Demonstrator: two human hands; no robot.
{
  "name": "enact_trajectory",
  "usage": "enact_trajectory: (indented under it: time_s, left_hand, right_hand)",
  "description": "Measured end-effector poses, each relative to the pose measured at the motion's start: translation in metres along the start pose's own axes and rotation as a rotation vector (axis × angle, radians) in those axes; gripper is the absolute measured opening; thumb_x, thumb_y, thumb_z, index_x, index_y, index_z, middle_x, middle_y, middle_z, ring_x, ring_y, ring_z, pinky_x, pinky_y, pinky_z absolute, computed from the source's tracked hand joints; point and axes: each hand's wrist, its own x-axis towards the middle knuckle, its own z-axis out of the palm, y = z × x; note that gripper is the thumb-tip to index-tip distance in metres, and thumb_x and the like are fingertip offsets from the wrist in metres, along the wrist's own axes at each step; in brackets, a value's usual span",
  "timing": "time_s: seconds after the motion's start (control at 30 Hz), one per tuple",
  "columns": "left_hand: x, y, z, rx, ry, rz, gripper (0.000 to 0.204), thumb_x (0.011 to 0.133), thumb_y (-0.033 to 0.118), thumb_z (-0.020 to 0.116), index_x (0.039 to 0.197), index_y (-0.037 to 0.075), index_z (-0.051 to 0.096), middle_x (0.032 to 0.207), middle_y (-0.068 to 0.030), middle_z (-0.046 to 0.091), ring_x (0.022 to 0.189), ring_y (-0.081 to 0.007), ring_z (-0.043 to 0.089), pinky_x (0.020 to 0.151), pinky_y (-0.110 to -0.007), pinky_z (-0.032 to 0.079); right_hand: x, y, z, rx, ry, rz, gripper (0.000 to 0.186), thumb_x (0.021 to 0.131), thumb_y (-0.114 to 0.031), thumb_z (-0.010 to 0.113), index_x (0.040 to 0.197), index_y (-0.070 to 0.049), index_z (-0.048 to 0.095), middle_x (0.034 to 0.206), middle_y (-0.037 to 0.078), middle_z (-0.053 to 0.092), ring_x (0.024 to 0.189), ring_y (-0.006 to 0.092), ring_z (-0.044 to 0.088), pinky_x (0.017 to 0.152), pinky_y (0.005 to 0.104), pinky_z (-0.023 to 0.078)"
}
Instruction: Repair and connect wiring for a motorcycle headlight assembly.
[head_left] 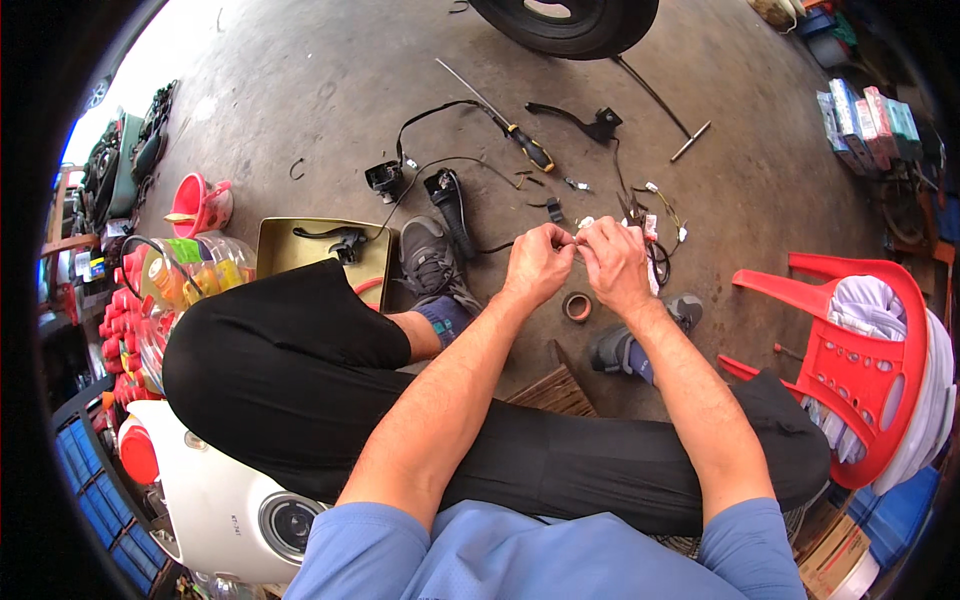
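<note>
From where I stand, clock directions taken from the hands, a stained concrete floor fills most of the workshop. A white vehicle front with a round lamp sits at eight o'clock, beside the seated person's black-trousered leg. A red plastic chair with pale cloth on it stands near four, and a black tyre at twelve. At nine a gold-coloured tray holds a black lever; at eleven lies a yellow-and-black screwdriver. A roll of tape rests at six, just below the hands.

The white front carries a short line of dark lettering. The stacked boxes at two o'clock are printed, too small for me to read.

A black cable comes from a black switch box near ten o'clock and reaches the left hand. Left hand and right hand are both pinched narrow, fingertips nearly meeting; I can't tell whether the cable's end is between them.
</note>
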Motion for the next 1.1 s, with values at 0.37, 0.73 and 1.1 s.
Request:
enact_trajectory:
  time_s: [0.37,0.73,1.1]
  left_hand:
    - [-0.003,-0.004,0.008,0.151,0.078,0.246,0.015,0.075,0.011,0.063,0.085,0.000,0.063,0.080,-0.0169,0.066,0.074,-0.0287,0.065,0.069,-0.035,0.050]
    - [0.002,-0.005,0.002,0.081,0.085,0.088,0.016,0.076,0.012,0.062,0.085,-0.001,0.063,0.081,-0.0169,0.066,0.077,-0.0273,0.066,0.071,-0.035,0.051]
    - [-0.001,-0.006,0.007,0.034,0.067,0.123,0.017,0.077,0.012,0.062,0.086,-0.002,0.063,0.081,-0.0160,0.066,0.076,-0.0257,0.066,0.069,-0.034,0.051]
  right_hand:
    - [-0.004,0.021,0.037,0.427,-0.039,0.681,0.013,0.078,-0.016,0.056,0.068,-0.009,0.052,0.059,0.001,0.048,0.055,0.0212,0.052,0.053,0.0352,0.036]
    - [-0.003,0.006,0.013,0.293,0.039,0.293,0.010,0.077,-0.008,0.061,0.085,-0.007,0.055,0.085,0.009,0.054,0.077,0.0250,0.058,0.067,0.0365,0.040]
    - [-0.003,0.000,0.014,0.085,0.031,0.193,0.009,0.077,-0.013,0.061,0.080,-0.006,0.056,0.077,0.006,0.055,0.077,0.0253,0.056,0.071,0.0390,0.038]
